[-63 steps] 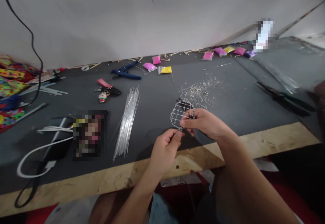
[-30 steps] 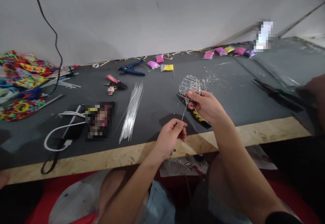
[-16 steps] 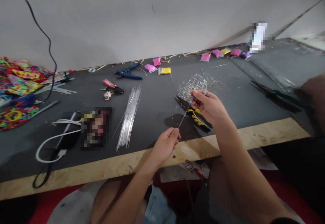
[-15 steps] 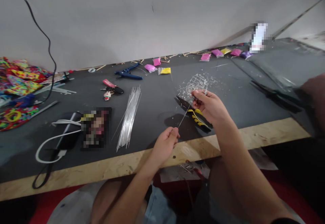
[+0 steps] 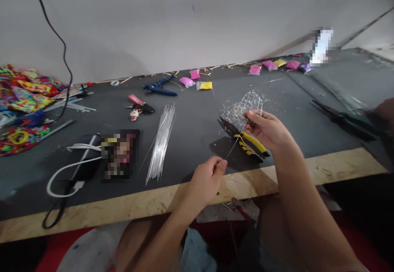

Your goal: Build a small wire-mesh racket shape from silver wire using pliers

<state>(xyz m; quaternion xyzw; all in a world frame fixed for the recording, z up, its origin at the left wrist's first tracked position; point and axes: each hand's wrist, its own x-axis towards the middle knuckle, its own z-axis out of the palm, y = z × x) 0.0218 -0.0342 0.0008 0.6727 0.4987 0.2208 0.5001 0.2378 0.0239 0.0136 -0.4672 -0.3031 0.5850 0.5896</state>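
A thin silver wire (image 5: 232, 148) is pinched in my left hand (image 5: 209, 179), just above the table's front edge. It points up and right across the pliers (image 5: 246, 140), which have yellow-and-black handles and lie on the table. My right hand (image 5: 267, 127) is closed beyond the pliers, fingertips curled together at the near side of a heap of short wire clippings (image 5: 241, 105). What those fingers hold is hidden; bent silver wire shows right behind them. Left of my hands lies a bundle of straight silver wires (image 5: 161, 144).
Blue cutters (image 5: 160, 87), keys (image 5: 140, 107) and small pink and yellow packets (image 5: 205, 86) lie farther back. A phone-like device (image 5: 120, 155) and white cable (image 5: 53, 181) are at left. Another pair of pliers (image 5: 341, 120) lies at right, near another person's blurred hand (image 5: 386, 111).
The view has shifted slightly, moving everything a little right in the picture. My right hand has moved off the wire's upper end, farther from my left hand, which still pinches the wire.
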